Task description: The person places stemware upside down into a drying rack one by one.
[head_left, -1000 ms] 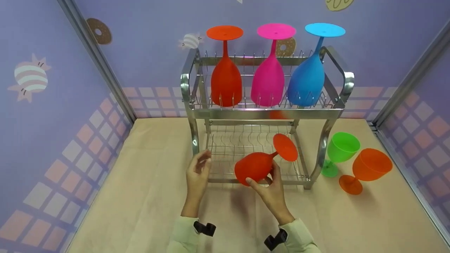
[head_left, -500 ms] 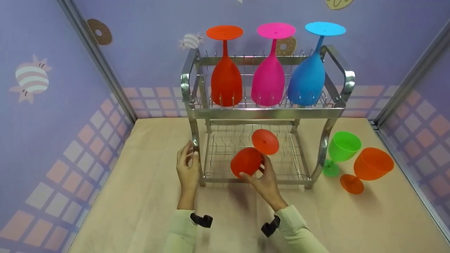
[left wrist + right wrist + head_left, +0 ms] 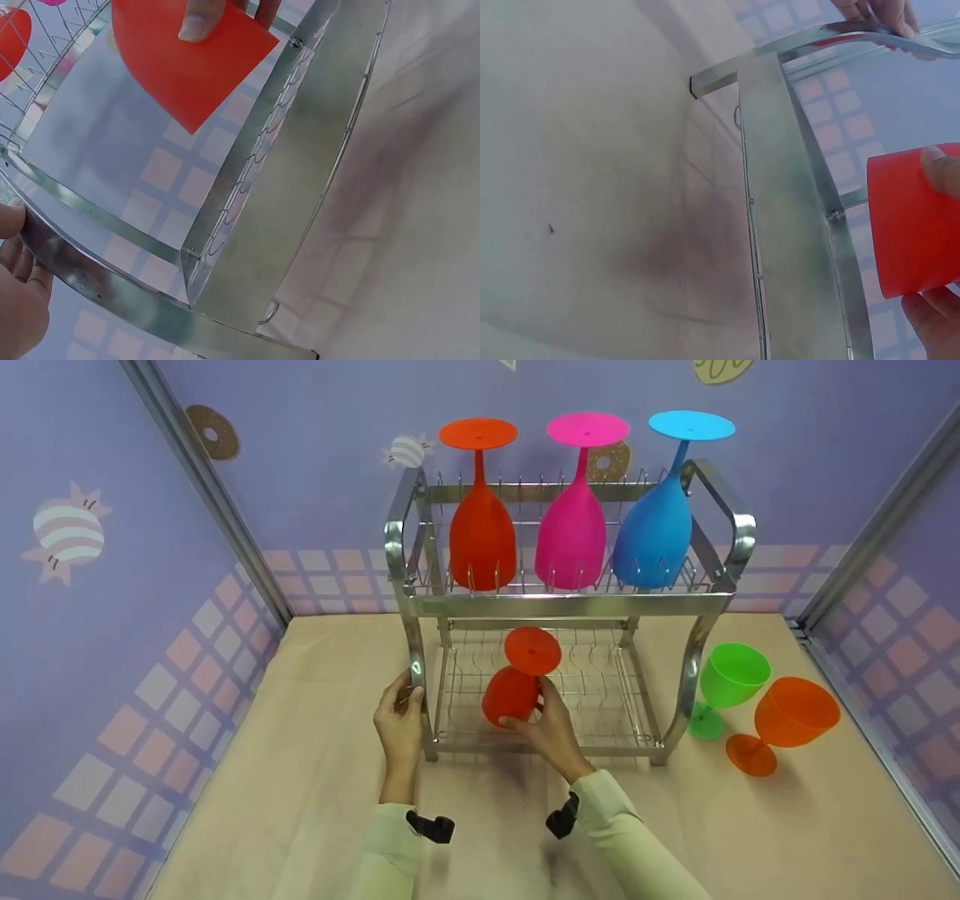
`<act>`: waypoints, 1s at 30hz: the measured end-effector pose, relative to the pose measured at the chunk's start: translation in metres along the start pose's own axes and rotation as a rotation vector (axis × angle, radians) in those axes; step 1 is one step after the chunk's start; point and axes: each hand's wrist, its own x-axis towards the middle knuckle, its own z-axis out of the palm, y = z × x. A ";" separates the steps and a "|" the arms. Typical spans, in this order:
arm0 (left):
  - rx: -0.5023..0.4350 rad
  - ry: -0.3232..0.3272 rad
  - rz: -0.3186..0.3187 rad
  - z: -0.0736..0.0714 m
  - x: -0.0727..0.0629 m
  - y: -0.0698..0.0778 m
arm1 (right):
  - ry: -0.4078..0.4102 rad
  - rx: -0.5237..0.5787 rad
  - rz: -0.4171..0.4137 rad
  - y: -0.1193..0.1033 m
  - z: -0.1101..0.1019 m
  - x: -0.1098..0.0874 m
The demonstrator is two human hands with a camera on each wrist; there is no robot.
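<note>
My right hand (image 3: 553,739) grips the bowl of a red plastic goblet (image 3: 507,697), thumb on the near side and fingers behind. The goblet is tipped with its foot up and its mouth down, at the front of the lower shelf of a metal dish rack (image 3: 570,605). Both wrist views show the bowl's rim apart from the shelf's metal edge. My left hand (image 3: 398,729) holds the rack's left front leg (image 3: 97,281), thumb on one side and fingers on the other. Part of the right hand's fingers is hidden by the bowl.
Red (image 3: 483,540), pink (image 3: 571,540) and blue (image 3: 654,540) goblets stand upside down on the wire upper tier. Right of the rack, a green goblet (image 3: 731,679) stands on the table, beside an orange goblet (image 3: 795,712) leaning right. Patterned walls enclose the cloth-covered table.
My right hand has carried the red goblet left and toward the rack, turning its foot upward. My left hand has moved left and taken hold of the rack's leg.
</note>
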 end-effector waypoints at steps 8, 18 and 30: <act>-0.055 0.019 -0.016 0.004 0.001 0.000 | -0.055 -0.066 0.107 0.006 0.013 0.013; -0.044 0.000 0.000 -0.001 -0.006 0.029 | -0.082 -0.109 0.150 0.013 0.030 0.017; -0.032 -0.014 0.035 -0.003 0.002 -0.001 | -0.087 -0.188 0.152 0.020 0.042 0.018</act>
